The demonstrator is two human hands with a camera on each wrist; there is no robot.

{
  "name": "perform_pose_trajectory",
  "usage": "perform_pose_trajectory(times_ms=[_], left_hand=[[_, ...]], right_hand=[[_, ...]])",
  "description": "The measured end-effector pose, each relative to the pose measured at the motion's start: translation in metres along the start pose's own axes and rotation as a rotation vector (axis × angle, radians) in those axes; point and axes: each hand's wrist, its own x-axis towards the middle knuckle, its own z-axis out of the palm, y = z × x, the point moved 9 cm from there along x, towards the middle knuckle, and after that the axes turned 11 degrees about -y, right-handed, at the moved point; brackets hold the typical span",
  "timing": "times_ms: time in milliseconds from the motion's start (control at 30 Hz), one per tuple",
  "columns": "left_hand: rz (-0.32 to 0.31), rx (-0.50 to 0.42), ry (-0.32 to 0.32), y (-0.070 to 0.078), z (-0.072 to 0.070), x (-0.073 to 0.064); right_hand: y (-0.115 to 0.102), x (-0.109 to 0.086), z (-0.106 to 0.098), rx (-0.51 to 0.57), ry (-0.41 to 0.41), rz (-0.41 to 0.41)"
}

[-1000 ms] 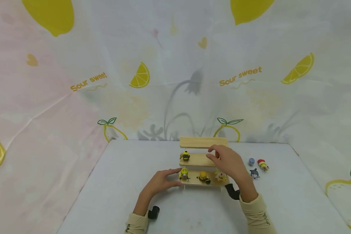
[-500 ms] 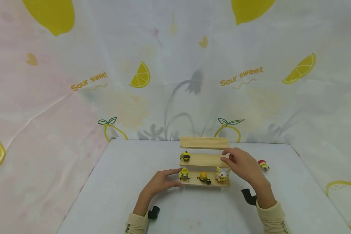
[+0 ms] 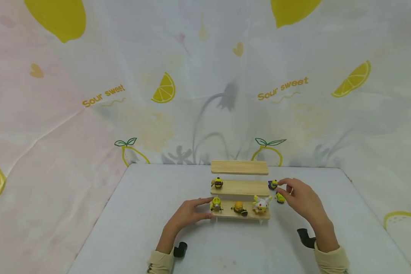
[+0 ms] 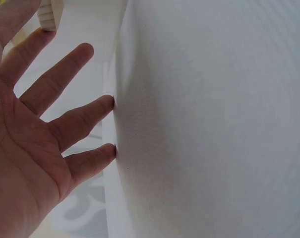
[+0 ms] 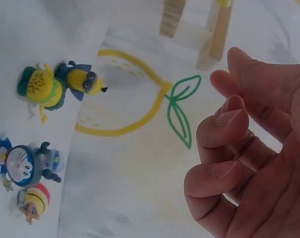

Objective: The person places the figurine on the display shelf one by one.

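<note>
A three-tier wooden display shelf (image 3: 243,187) stands on the table. At its left end, thumb and index finger of my left hand (image 3: 186,213) grip the lowest board; in the left wrist view the other fingers spread straight. My right hand (image 3: 305,199) is right of the shelf, thumb and index tips beside a Minion figurine in dark blue (image 3: 273,184). A green-clad figurine (image 3: 280,198) lies next to it. The right wrist view shows loosely bent fingers (image 5: 221,130) with nothing between them.
The lowest tier bears a yellow figurine (image 3: 216,203), an orange-topped one (image 3: 239,206) and a white-headed one (image 3: 261,204). Another Minion figurine (image 3: 218,182) stands on the middle tier. A Doraemon-like figurine (image 5: 23,165) and a red-capped one (image 5: 35,201) are on the table.
My right hand has moved right, from over the shelf to the figurines beside it. The white-headed figurine is now uncovered. My left hand stays at the shelf's end.
</note>
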Motion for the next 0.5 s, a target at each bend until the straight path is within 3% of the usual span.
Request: perform_pose_trajectory(times_ms=[300,500], left_hand=[[0.014,0.015,0.015,-0.001,-0.001,0.001],[0.01,0.0,0.005,-0.001,0.001,0.001]], right_hand=[[0.033,-0.006,0.012,-0.048,-0.027,0.091],[0.056,-0.007,0.022,-0.086,-0.094,0.178]])
